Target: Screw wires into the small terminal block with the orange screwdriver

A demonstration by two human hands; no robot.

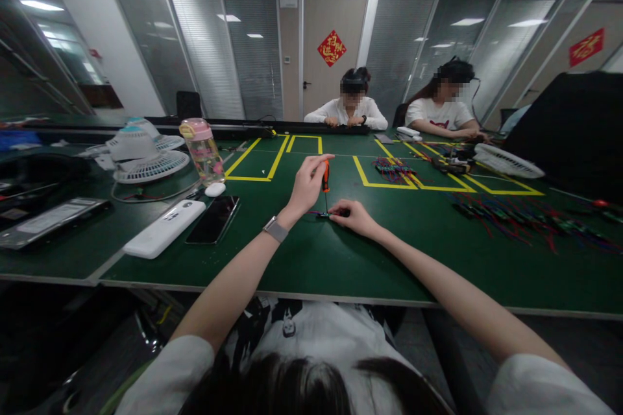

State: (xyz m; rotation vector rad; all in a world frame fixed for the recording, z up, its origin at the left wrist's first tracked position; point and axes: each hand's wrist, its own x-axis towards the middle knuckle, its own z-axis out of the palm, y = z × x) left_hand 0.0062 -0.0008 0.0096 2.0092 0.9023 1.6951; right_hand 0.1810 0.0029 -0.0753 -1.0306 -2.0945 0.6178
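Right there on the green tabletop (pixel 292 262), the small wired component (pixel 322 215) sat pinched in the right hand's (pixel 359 219) fingertips, seemingly against twisting, while the left hand's (pixel 306 187) fingers clamped the screwdriver (pixel 326 176) upright, apparently for a square meeting

The tabletop (pixel 272 266) is dark green, marked with bright yellow tape (pixel 392 186) in boxy outlines. The screwdriver (pixel 326 176) has an orange and black handle. The bottle (pixel 204 152) is clear with a pink lid and yellow catch. The power bank (pixel 165 228) is white, the phone (pixel 213 220) black. A door (pixel 318 26) is beige, its diamond sign (pixel 331 48) red with gold characters.
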